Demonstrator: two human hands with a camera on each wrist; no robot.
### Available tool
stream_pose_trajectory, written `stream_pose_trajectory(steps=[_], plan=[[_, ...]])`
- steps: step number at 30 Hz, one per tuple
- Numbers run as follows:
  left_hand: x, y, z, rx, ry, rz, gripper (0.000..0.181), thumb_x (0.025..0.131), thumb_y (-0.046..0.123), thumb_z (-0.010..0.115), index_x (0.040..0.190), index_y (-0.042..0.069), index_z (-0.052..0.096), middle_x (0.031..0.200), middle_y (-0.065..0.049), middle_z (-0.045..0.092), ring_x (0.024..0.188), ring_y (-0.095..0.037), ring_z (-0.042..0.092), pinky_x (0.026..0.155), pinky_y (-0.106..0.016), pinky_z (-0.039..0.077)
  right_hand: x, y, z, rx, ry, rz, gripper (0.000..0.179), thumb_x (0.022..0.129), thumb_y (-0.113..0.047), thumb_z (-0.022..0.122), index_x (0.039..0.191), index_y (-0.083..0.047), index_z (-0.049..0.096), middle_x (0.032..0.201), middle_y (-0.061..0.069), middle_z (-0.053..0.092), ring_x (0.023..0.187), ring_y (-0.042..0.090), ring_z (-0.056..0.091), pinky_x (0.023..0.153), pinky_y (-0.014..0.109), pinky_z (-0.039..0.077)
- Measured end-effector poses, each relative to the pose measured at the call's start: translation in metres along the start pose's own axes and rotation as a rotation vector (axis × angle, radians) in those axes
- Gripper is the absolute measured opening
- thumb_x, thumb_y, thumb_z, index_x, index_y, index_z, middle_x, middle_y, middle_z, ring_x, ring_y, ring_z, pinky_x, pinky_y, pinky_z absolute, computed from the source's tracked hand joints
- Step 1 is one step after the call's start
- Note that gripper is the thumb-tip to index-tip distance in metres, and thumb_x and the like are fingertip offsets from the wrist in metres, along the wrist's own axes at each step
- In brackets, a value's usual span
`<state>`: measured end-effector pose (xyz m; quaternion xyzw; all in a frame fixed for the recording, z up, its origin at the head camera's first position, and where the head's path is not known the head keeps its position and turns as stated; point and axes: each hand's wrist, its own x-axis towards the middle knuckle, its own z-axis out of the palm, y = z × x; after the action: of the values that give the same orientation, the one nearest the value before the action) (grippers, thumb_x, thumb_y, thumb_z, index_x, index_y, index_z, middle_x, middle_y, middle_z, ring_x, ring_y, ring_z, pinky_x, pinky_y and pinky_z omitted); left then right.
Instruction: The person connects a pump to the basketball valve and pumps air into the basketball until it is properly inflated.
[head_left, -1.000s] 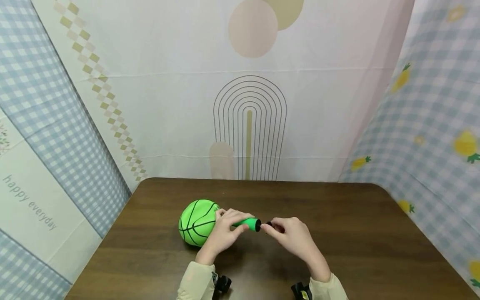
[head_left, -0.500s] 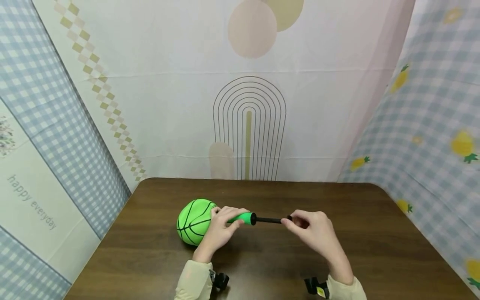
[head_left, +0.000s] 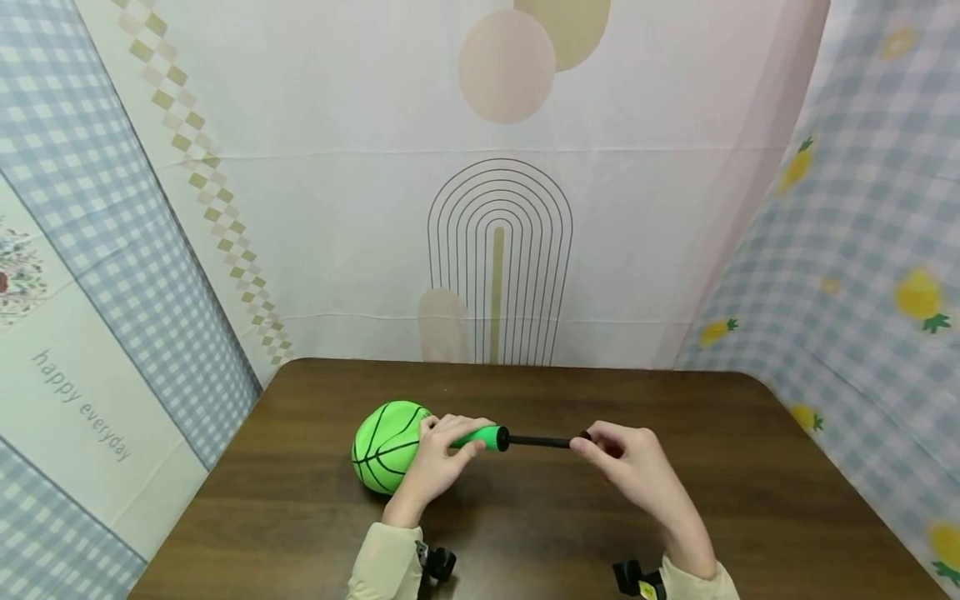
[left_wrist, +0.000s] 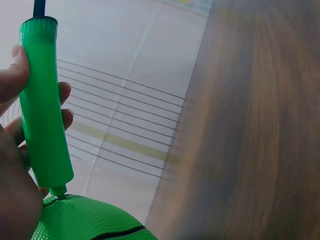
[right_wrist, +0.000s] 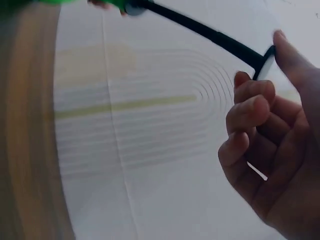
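A bright green ball (head_left: 380, 457) with black basketball lines lies on the table. My left hand (head_left: 432, 468) grips the green barrel of a hand pump (left_wrist: 46, 105), its fingers curled round it. In the left wrist view the pump's narrow tip meets the top of the ball; whether a needle is inside cannot be seen. A black plunger rod (head_left: 538, 442) sticks well out of the barrel's right end. My right hand (head_left: 641, 471) holds the rod's flat black end handle (right_wrist: 265, 62) between thumb and fingers.
The brown wooden table (head_left: 525, 533) carries the ball and reaches back to a patterned cloth backdrop (head_left: 337, 233). A blue checked cloth with pineapples (head_left: 847, 275) hangs along the right side. Each wrist wears a small black camera (head_left: 442, 564).
My right hand has drawn the plunger out to the right, from close against the barrel to a long stretch of bare rod. My left hand and the ball have shifted slightly left.
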<state>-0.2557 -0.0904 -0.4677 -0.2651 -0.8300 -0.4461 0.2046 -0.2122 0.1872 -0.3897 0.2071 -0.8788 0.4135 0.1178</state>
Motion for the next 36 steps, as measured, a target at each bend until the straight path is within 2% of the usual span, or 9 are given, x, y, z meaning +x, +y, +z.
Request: stream_pose_trajectory(steps=[4, 10, 15, 18, 22, 26, 29, 32, 36], plan=[[0.000, 0.002, 0.002, 0.004, 0.006, 0.019, 0.027, 0.090, 0.026, 0.065, 0.116, 0.026, 0.069, 0.107, 0.006, 0.071, 0.101, -0.012, 0.060, 0.100, -0.055, 0.023, 0.006, -0.001, 0.014, 0.082, -0.076, 0.058, 0.031, 0.093, -0.030, 0.064, 0.071, -0.009, 0.057, 0.048, -0.009, 0.039, 0.042, 0.000, 0.037, 0.044, 0.022, 0.035], [-0.001, 0.006, 0.008, 0.068, 0.008, 0.029, 0.027, 0.090, 0.027, 0.064, 0.116, 0.023, 0.069, 0.105, 0.006, 0.071, 0.098, -0.012, 0.059, 0.094, -0.050, 0.024, 0.013, 0.005, 0.037, -0.025, -0.067, 0.073, 0.034, 0.094, -0.035, 0.061, 0.066, -0.016, 0.059, 0.044, -0.012, 0.037, 0.037, 0.002, 0.037, 0.047, 0.020, 0.035], [0.000, 0.010, 0.016, 0.121, 0.017, 0.017, 0.025, 0.089, 0.026, 0.066, 0.113, 0.022, 0.071, 0.099, 0.006, 0.072, 0.094, -0.012, 0.058, 0.090, -0.045, 0.023, 0.019, 0.016, 0.054, 0.097, -0.131, 0.171, 0.038, 0.096, -0.037, 0.058, 0.070, -0.009, 0.063, 0.045, -0.005, 0.043, 0.036, 0.006, 0.042, 0.043, 0.024, 0.040], [0.000, 0.012, 0.021, 0.112, 0.022, 0.013, 0.023, 0.088, 0.025, 0.067, 0.111, 0.021, 0.072, 0.097, 0.005, 0.072, 0.092, -0.013, 0.058, 0.088, -0.044, 0.024, 0.020, 0.019, 0.061, 0.126, -0.130, 0.194, 0.039, 0.097, -0.034, 0.057, 0.069, -0.007, 0.062, 0.046, -0.003, 0.044, 0.035, 0.006, 0.042, 0.041, 0.025, 0.040], [0.000, 0.015, 0.024, 0.095, 0.024, 0.000, 0.023, 0.088, 0.025, 0.067, 0.110, 0.020, 0.072, 0.097, 0.003, 0.073, 0.092, -0.014, 0.058, 0.088, -0.044, 0.023, 0.019, 0.016, 0.065, 0.090, -0.110, 0.203, 0.040, 0.097, -0.037, 0.056, 0.068, -0.010, 0.060, 0.045, -0.004, 0.044, 0.036, 0.009, 0.044, 0.042, 0.024, 0.040], [0.001, 0.014, 0.025, 0.102, 0.027, -0.006, 0.023, 0.087, 0.024, 0.068, 0.109, 0.020, 0.073, 0.095, 0.003, 0.073, 0.092, -0.014, 0.058, 0.088, -0.044, 0.023, 0.019, 0.018, 0.066, 0.083, -0.135, 0.216, 0.043, 0.097, -0.042, 0.055, 0.069, -0.009, 0.060, 0.047, -0.004, 0.045, 0.038, 0.016, 0.048, 0.043, 0.025, 0.040], [0.002, 0.014, 0.026, 0.116, 0.007, -0.016, 0.024, 0.087, 0.027, 0.068, 0.110, 0.020, 0.073, 0.095, 0.003, 0.073, 0.092, -0.014, 0.058, 0.089, -0.044, 0.023, 0.018, 0.020, 0.064, 0.081, -0.153, 0.229, 0.042, 0.097, -0.042, 0.055, 0.071, -0.008, 0.061, 0.048, -0.003, 0.046, 0.040, 0.019, 0.050, 0.044, 0.025, 0.041], [0.002, 0.014, 0.026, 0.111, -0.027, -0.032, 0.026, 0.088, 0.030, 0.067, 0.111, 0.020, 0.072, 0.097, 0.003, 0.073, 0.094, -0.014, 0.058, 0.090, -0.045, 0.022, 0.018, 0.022, 0.062, 0.074, -0.170, 0.241, 0.041, 0.096, -0.042, 0.056, 0.073, -0.008, 0.063, 0.048, -0.003, 0.047, 0.042, 0.018, 0.050, 0.044, 0.026, 0.041], [0.002, 0.013, 0.021, 0.060, -0.029, -0.067, 0.024, 0.086, 0.029, 0.070, 0.110, 0.022, 0.073, 0.099, 0.004, 0.073, 0.096, -0.014, 0.060, 0.091, -0.046, 0.021, 0.018, 0.020, 0.060, 0.053, -0.165, 0.216, 0.038, 0.093, -0.046, 0.059, 0.073, -0.014, 0.066, 0.049, -0.004, 0.046, 0.042, 0.012, 0.047, 0.045, 0.024, 0.040]])
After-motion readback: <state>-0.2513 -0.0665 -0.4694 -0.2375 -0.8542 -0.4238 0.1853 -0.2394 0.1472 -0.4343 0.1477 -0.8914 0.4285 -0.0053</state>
